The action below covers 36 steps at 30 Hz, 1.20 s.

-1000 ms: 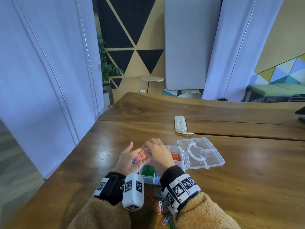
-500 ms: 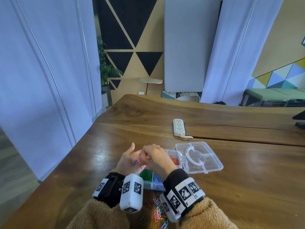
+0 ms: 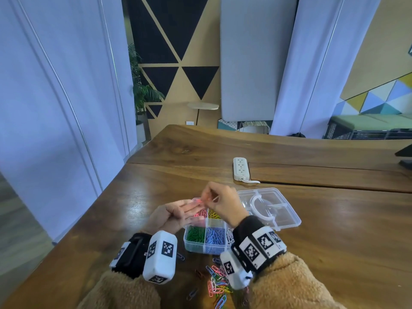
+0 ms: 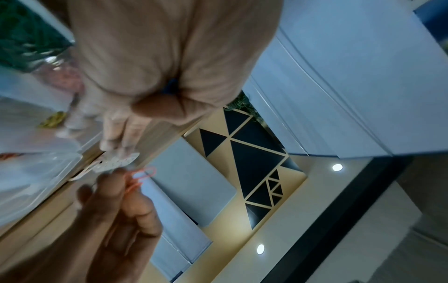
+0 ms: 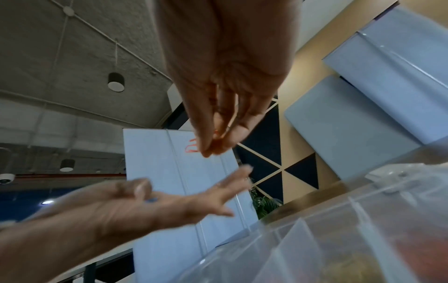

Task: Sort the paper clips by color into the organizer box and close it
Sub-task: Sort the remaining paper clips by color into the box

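Above organizer box (image 3: 204,247): right hand (image 3: 223,204) fingers pinch thin orange-red paper clip (image 4: 141,177); left hand (image 3: 171,216) flat, released.

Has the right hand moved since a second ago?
Yes. The right hand, pinching an orange paper clip, has lifted off the left hand toward the power strip, above the organizer box.

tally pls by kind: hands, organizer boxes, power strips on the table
hands: 2 (left hand; right hand, pinching a red clip)
organizer box: 1
power strip: 1
total: 4
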### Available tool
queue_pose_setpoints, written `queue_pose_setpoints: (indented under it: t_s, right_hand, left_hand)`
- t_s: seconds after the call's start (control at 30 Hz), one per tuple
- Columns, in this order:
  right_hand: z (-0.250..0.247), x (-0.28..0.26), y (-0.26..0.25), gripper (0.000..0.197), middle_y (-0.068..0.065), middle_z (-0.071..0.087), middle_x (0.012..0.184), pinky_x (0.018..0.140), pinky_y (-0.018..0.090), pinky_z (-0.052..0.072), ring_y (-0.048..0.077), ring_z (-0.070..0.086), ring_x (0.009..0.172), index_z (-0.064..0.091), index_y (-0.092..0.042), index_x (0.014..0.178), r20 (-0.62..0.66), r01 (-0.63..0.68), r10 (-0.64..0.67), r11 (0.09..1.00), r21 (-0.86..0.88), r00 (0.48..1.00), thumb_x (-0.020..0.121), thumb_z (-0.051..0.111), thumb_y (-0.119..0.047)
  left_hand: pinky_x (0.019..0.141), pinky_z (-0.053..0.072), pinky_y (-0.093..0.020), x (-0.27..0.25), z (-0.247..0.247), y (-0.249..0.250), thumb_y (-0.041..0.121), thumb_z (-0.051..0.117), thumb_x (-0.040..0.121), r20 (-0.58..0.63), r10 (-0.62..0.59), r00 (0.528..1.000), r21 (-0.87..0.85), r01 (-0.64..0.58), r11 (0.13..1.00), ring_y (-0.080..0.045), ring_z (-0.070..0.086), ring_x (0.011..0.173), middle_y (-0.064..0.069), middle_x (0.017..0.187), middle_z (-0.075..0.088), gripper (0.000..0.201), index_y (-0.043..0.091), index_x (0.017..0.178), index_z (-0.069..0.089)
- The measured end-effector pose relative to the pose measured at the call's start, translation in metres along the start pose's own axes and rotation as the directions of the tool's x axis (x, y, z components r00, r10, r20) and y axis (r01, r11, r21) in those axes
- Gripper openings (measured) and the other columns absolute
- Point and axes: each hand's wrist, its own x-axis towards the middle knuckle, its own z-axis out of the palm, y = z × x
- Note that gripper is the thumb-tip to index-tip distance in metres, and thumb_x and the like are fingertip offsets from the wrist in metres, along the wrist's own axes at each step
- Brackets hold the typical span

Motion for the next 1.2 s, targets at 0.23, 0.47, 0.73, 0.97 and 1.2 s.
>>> queue_pose_setpoints:
  t_s: [0.23,0.47,0.73,0.97,1.2]
  right_hand:
    - [-0.007,0.04,0.01,0.029,-0.005,0.057,0.072,0.073,0.023,0.054,0.011,0.059,0.069,0.055,-0.019,0.067,0.224,-0.205,0.257,0.951,-0.23,0.94,0.085,0.056,0.003]
    - [0.01,0.064,0.006,0.025,0.014,0.069,0.094,0.082,0.037,0.055,0.025,0.066,0.085,0.064,-0.009,0.067,0.312,-0.201,0.324,0.908,-0.367,0.893,0.079,0.056,0.012]
    - [-0.021,0.05,0.007,0.022,0.008,0.062,0.077,0.081,0.033,0.055,0.018,0.06,0.07,0.066,0.003,0.088,0.275,-0.184,0.252,0.95,-0.25,0.928,0.083,0.047,0.012]
    - [-0.056,0.016,0.014,0.025,0.014,0.069,0.084,0.07,0.022,0.055,0.016,0.063,0.073,0.066,0.003,0.085,0.31,-0.133,0.203,0.964,-0.231,0.929,0.085,0.043,0.013]
    - [-0.062,-0.021,0.002,0.03,-0.005,0.062,0.069,0.069,0.019,0.053,0.001,0.057,0.059,0.066,-0.011,0.083,0.476,0.006,0.133,0.96,-0.279,0.869,0.085,0.043,0.009]
  left_hand:
    - [0.047,0.05,-0.015,-0.008,0.001,0.024,-0.005,0.033,0.095,-0.258,0.105,0.961,0.125,-0.075,0.989,-0.01,0.062,0.054,-0.017,0.093,0.065,0.042,-0.004,0.136,0.036]
    - [0.025,0.021,-0.014,0.009,-0.005,0.022,0.036,0.041,0.1,-0.552,0.041,0.833,0.368,0.199,0.908,-0.003,0.027,0.027,-0.001,0.054,0.039,0.037,0.008,0.077,0.041]
    - [0.043,0.037,-0.018,0.004,0.016,0.027,0.003,0.035,0.075,-0.409,-0.139,0.902,0.31,0.281,0.908,-0.013,0.037,0.059,-0.011,0.076,0.047,0.02,-0.002,0.09,0.047]
    - [0.081,0.049,-0.036,0.005,0.033,0.017,-0.004,0.03,0.058,-0.259,-0.151,0.954,0.371,0.243,0.896,-0.03,0.054,0.092,-0.024,0.104,0.057,0.046,-0.016,0.093,0.058]
    - [0.086,0.047,-0.04,0.009,0.048,0.001,-0.007,0.038,0.063,-0.269,-0.153,0.951,0.467,0.268,0.843,-0.031,0.056,0.1,-0.029,0.115,0.052,0.045,-0.014,0.106,0.049]
